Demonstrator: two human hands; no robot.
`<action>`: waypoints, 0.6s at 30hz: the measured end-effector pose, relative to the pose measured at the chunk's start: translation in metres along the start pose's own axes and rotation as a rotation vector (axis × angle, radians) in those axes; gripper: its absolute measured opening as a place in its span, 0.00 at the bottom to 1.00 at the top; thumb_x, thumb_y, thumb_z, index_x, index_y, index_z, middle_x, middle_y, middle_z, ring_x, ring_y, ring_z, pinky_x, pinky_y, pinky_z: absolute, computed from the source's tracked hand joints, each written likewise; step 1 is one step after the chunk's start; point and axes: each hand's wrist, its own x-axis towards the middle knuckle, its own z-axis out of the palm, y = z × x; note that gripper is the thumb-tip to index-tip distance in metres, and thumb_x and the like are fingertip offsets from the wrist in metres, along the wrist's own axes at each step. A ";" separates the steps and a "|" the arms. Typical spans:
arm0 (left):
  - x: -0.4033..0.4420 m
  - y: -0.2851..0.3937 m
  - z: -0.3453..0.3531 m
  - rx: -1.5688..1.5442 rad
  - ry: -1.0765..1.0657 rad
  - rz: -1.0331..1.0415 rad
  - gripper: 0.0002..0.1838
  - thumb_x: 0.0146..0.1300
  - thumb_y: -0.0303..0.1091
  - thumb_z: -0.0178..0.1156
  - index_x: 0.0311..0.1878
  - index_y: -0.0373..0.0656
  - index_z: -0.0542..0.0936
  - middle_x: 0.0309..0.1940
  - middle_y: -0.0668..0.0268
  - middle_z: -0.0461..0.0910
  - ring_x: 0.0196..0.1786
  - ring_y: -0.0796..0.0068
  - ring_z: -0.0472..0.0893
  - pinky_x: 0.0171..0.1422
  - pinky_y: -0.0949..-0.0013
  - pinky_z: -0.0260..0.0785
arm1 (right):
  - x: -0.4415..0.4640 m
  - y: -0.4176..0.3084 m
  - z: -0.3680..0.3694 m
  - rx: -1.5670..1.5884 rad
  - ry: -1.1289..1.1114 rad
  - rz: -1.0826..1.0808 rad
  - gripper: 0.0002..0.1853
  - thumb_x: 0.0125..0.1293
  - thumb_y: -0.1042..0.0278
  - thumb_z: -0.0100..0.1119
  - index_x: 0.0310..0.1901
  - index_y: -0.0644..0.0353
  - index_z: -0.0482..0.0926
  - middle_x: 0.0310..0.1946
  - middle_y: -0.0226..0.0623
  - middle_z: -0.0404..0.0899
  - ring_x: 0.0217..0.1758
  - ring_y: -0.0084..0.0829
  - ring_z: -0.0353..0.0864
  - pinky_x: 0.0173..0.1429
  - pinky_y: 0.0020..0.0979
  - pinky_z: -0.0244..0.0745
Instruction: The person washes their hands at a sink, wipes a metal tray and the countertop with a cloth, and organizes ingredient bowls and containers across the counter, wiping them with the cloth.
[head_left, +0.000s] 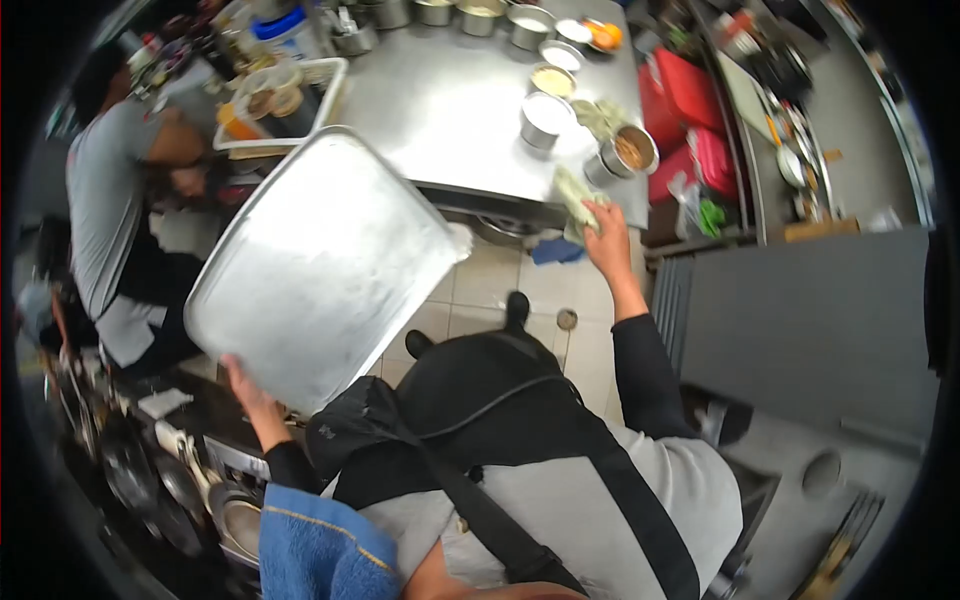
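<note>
A large metal baking tray (320, 265) is tilted in front of me, in the left half of the view. My left hand (255, 400) grips it at its lower left edge, with some fingers hidden behind the metal. Over at the table's near right corner, my right hand (608, 245) is closed on a pale green cloth (577, 200). Just beyond that cloth stands a metal pot (630, 150) with brown food in it. Another greenish cloth (600, 118) lies beside the pot on the steel table (450, 110).
Metal containers (547, 120) line the table's right and far sides. A white bin (330, 90) of jars stands left. A co-worker (125, 200) in a grey shirt is at the left. Red boxes (685, 95) sit right; pans (240, 520) lie lower left.
</note>
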 end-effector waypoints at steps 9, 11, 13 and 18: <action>-0.007 -0.167 0.111 -0.126 0.188 0.064 0.37 0.73 0.59 0.46 0.72 0.38 0.61 0.71 0.54 0.66 0.68 0.52 0.69 0.74 0.51 0.61 | -0.084 0.089 -0.019 0.265 -0.576 0.036 0.23 0.52 0.76 0.60 0.53 0.56 0.81 0.47 0.49 0.78 0.53 0.49 0.77 0.61 0.40 0.73; -0.002 -0.192 0.142 -0.190 0.145 0.062 0.37 0.74 0.60 0.43 0.74 0.39 0.58 0.72 0.55 0.63 0.70 0.52 0.67 0.75 0.51 0.60 | -0.101 0.108 -0.036 0.274 -0.587 0.088 0.19 0.51 0.74 0.60 0.49 0.57 0.81 0.42 0.48 0.80 0.49 0.49 0.80 0.57 0.40 0.75; 0.017 -0.212 0.159 -0.196 0.200 0.060 0.37 0.74 0.60 0.42 0.73 0.39 0.58 0.72 0.55 0.63 0.70 0.52 0.67 0.75 0.51 0.60 | -0.094 0.107 -0.064 0.294 -0.686 0.235 0.17 0.51 0.73 0.62 0.45 0.58 0.80 0.39 0.45 0.81 0.46 0.44 0.81 0.55 0.37 0.75; 0.062 -0.233 0.208 -0.208 0.259 0.106 0.37 0.75 0.61 0.41 0.73 0.40 0.59 0.72 0.56 0.63 0.71 0.52 0.65 0.75 0.51 0.59 | -0.043 0.130 -0.111 0.421 -0.940 0.264 0.15 0.52 0.75 0.63 0.44 0.60 0.77 0.34 0.30 0.79 0.40 0.26 0.79 0.49 0.28 0.74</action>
